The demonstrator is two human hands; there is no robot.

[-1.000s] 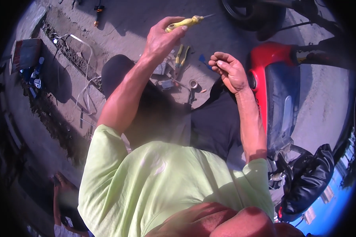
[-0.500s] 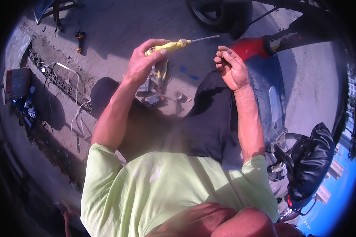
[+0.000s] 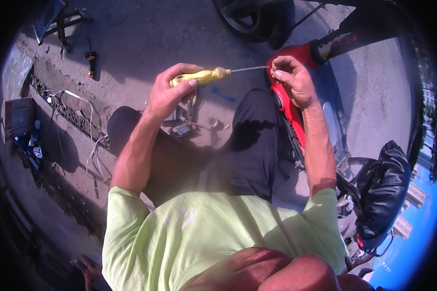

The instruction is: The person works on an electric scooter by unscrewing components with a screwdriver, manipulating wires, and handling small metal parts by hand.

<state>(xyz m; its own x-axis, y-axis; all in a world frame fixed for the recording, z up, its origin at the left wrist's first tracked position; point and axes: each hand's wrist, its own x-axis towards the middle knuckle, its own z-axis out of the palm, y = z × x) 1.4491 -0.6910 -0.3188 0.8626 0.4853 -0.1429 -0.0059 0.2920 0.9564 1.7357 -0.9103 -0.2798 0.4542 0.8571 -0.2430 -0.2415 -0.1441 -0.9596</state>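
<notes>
My left hand (image 3: 167, 92) is closed round a yellow-handled screwdriver (image 3: 199, 77), its shaft pointing right at my right hand (image 3: 298, 85). My right hand's thumb and fingers are pinched on something small and dark that I cannot make out, beside the blade's tip; I cannot tell whether they touch. Below the screwdriver, on the dusty ground, lie pliers (image 3: 191, 109), a roll of tape (image 3: 213, 122) and a small metal part (image 3: 182, 129). Just behind my right hand is a red scooter body (image 3: 296, 123).
A black wheel (image 3: 250, 19) is at the top. A folding stand (image 3: 60, 26), a black-orange tool (image 3: 91, 65), a white cable (image 3: 85, 97) and a reddish box (image 3: 18, 119) lie left. A black seat (image 3: 381, 194) is right. Another person's hand (image 3: 87, 269) shows lower left.
The screwdriver in my left hand has moved lower and lies more level. My right hand has risen and shifted right, and the blade's tip is now at its fingertips.
</notes>
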